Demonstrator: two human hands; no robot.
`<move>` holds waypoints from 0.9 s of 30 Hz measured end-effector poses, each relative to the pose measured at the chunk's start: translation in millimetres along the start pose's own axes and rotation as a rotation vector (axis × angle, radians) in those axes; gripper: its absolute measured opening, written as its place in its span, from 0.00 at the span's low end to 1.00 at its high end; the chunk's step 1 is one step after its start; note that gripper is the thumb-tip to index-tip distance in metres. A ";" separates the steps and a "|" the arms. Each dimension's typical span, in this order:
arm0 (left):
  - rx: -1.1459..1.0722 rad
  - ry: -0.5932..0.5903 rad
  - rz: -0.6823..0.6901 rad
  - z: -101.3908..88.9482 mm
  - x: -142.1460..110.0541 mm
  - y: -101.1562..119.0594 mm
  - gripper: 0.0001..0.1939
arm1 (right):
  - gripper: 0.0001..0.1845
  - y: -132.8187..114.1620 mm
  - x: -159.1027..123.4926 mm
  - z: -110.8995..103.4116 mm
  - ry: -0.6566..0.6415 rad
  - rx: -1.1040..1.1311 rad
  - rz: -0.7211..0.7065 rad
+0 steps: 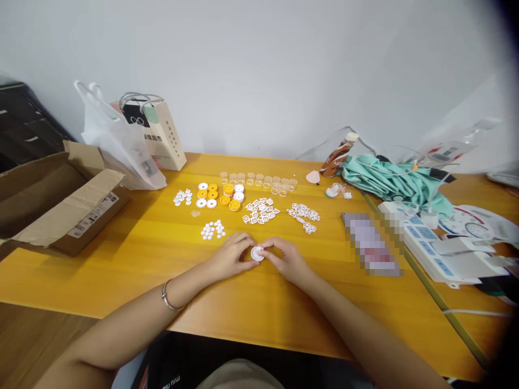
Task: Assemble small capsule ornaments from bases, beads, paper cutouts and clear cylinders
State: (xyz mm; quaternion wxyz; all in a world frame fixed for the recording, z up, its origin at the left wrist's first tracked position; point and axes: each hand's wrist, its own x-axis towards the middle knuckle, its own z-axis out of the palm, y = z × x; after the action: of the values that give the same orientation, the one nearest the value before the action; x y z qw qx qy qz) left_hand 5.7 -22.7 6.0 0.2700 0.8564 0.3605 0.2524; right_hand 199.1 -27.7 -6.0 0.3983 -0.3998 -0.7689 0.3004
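Between my two hands is a small round white plastic piece [257, 254], low over the table. The thumb and fingers of my left hand [233, 255] close around its left side. My right hand [286, 260] pinches at its right edge, fingertips partly covering it; whether a smaller part sits under them I cannot make out. Just beyond lie white openwork pieces [259, 210] and a second pile of white cut-out pieces [304, 215]. Small white round caps [213, 229] are scattered left of my left hand. Farther back stand yellow and white rings [224, 195] and clear cups [259, 180].
An opened cardboard box [77, 200], a white plastic bag [121, 146] and a paper bag [162, 132] stand at left. At right are a blurred phone [371, 246], a power strip [430, 248], a brown bottle [337, 156] and a green folded umbrella [389, 181].
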 end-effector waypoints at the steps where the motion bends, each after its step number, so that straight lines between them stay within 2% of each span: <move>1: -0.002 0.001 0.000 -0.1 0.2 0.2 0.13 | 0.04 -0.2 -0.4 0.1 -0.007 -0.011 -0.031; 5: -0.009 -0.002 0.005 -0.3 1.4 1.4 0.12 | 0.04 -2.5 -1.1 -0.4 -0.042 -0.063 -0.133; 8: -0.015 -0.004 0.007 -0.2 2.1 1.1 0.12 | 0.04 -3.6 -0.8 -0.9 -0.046 -0.087 -0.152; 14: -0.019 -0.006 -0.012 3.6 2.2 -3.2 0.15 | 0.02 -1.6 -1.1 -0.5 -0.039 -0.075 -0.131; 19: -0.056 0.033 -0.035 6.3 2.4 -2.4 0.13 | 0.02 0.3 -2.0 1.4 -0.050 -0.046 -0.049; 21: -0.094 0.050 -0.045 5.7 2.6 -1.4 0.14 | 0.05 1.5 -1.0 2.6 -0.001 0.006 0.000; 24: -0.162 0.111 -0.039 2.4 2.5 0.2 0.15 | 0.14 2.0 1.3 3.5 0.156 0.193 0.108; 25: -0.167 0.144 -0.031 0.8 2.2 0.8 0.15 | 0.16 1.3 1.8 3.6 0.171 0.292 0.155; 27: -0.130 0.209 -0.004 -2.3 1.4 2.0 0.16 | 0.18 -2.1 1.9 4.1 0.094 0.521 0.254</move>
State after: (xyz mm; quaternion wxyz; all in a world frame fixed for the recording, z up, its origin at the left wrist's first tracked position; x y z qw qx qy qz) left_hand 6.1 -22.2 9.3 0.2866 0.8054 0.3713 0.3624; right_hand 194.2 -27.6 -5.7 0.4819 -0.3907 -0.5906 0.5162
